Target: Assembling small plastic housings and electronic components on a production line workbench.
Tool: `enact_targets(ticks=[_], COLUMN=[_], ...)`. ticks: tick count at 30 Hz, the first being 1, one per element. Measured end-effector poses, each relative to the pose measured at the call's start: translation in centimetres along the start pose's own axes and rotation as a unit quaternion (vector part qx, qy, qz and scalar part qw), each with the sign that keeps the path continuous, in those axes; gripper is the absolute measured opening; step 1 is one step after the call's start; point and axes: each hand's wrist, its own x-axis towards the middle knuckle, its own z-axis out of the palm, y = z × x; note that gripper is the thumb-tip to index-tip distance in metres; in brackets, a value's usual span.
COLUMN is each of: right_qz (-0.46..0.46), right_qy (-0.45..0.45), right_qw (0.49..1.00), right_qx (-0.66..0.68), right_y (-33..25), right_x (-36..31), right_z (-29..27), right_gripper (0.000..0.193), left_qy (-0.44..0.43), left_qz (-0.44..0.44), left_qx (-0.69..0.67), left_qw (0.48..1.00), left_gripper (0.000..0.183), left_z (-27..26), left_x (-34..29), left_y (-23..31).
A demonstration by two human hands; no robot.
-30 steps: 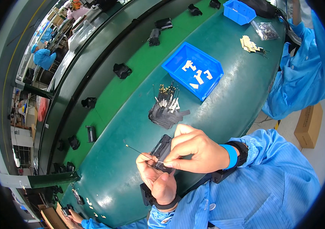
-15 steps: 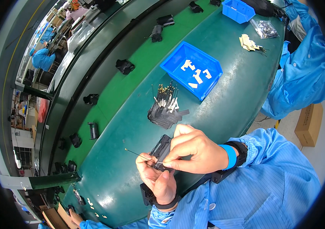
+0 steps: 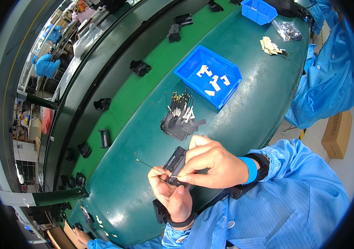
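Observation:
My left hand (image 3: 173,197) is closed round a black plastic housing (image 3: 174,161), held tilted above the green table. From the fingers a thin black antenna cable (image 3: 146,165) with a gold-coloured tip sticks out to the left. My right hand (image 3: 212,163) pinches the cable's pale end against the housing with thumb and forefinger; the fingertips partly hide it. Just beyond the hands lies a heap of antenna cables (image 3: 180,118) with flat black strips, white sleeves and gold tips.
A blue bin (image 3: 185,74) holding cream-coloured pieces stands behind the heap. Black housings (image 3: 140,67) lie along the green belt (image 3: 121,95) to the left. At the far right are a second blue bin (image 3: 259,11), a bag of parts (image 3: 288,31) and a co-worker's blue sleeve (image 3: 326,83).
The black housings on the belt have shifted slightly up and to the right. Both my hands, the held housing and the cable stay nearly in place.

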Motion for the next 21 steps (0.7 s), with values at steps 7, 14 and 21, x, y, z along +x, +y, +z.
enact_targets(ticks=[7,14,21], right_qz=[-0.006,-0.005,-0.007], right_qy=[0.001,0.005,0.014], right_qw=[1.000,1.000,1.000], right_qx=[-0.006,-0.011,-0.021], right_y=[0.00,0.03,0.00], right_x=[0.05,0.05,-0.01], right_z=[-0.02,0.00,0.06], right_gripper=[0.004,0.003,0.005], left_qy=[-0.006,-0.002,-0.005], left_qz=[-0.006,-0.002,-0.005], left_qx=[0.001,-0.001,0.001], left_qw=[1.000,1.000,1.000], left_gripper=[0.055,0.054,0.054], left_z=[-0.10,-0.16,-0.24], left_x=[0.02,0.09,0.08], left_y=[0.02,-0.10,-0.08])
